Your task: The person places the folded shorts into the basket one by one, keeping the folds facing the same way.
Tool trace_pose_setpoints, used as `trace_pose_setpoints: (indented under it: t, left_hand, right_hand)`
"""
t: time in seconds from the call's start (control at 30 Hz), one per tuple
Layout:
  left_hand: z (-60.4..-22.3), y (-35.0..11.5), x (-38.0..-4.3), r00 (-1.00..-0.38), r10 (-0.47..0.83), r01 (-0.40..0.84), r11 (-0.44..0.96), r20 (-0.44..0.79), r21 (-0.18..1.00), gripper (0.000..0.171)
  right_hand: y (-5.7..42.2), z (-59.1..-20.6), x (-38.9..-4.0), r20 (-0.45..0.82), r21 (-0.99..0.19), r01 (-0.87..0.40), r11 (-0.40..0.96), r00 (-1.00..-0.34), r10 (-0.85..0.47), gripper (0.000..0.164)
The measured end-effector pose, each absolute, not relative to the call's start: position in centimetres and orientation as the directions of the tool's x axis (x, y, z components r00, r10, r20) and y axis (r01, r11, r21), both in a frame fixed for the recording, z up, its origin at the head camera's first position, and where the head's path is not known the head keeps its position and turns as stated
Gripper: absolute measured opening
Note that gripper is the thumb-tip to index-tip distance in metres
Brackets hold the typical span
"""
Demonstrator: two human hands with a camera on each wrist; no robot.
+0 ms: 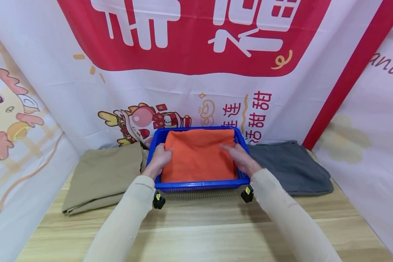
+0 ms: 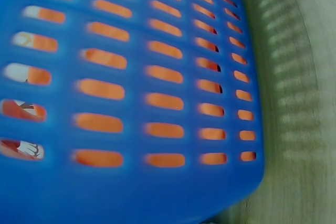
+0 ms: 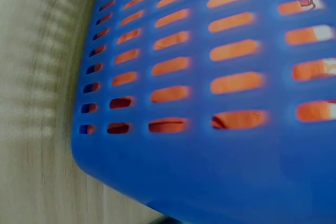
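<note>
A blue plastic basket with slotted walls is at the middle of the table, near the back wall. Inside it lies a folded orange cloth, which fills most of the basket. My left hand grips the basket's left rim, thumb on the inner side over the cloth's edge. On the opposite rim, my right hand holds on the same way. Both wrist views look at the basket's slotted front wall, with orange showing through the slots. The fingers outside the rim are hidden.
A folded khaki cloth lies left of the basket, and a folded dark grey cloth lies to its right. Behind the wooden table hangs a printed white and red curtain.
</note>
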State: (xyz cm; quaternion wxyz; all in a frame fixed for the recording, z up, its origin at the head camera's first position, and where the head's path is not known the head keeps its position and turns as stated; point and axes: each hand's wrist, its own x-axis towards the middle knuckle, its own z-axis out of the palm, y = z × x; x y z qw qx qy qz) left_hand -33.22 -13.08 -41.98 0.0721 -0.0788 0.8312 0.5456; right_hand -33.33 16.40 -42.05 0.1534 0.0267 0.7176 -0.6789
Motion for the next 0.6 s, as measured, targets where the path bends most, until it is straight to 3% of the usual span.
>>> trace_pose_setpoints:
  t: [0.2, 0.43, 0.6]
  left_hand:
    - [-42.4, -13.1, -33.2, -0.981, -0.054, -0.188, 0.523, -0.187, 0.831, 0.043]
    - [-42.8, -12.7, -33.2, -0.983, -0.061, -0.163, 0.729, -0.174, 0.665, 0.074]
    - [-43.1, -12.3, -33.1, -0.988, -0.025, -0.114, 0.793, -0.154, 0.598, 0.083]
  right_hand:
    - [16.2, -42.3, -33.3, -0.246, -0.959, 0.210, 0.188, -0.950, -0.192, 0.053]
    - [16.1, -42.7, -33.0, -0.251, -0.925, 0.176, 0.338, -0.948, -0.195, 0.087]
    - [15.9, -43.0, -32.8, -0.237, -0.879, 0.138, 0.457, -0.957, -0.168, 0.091]
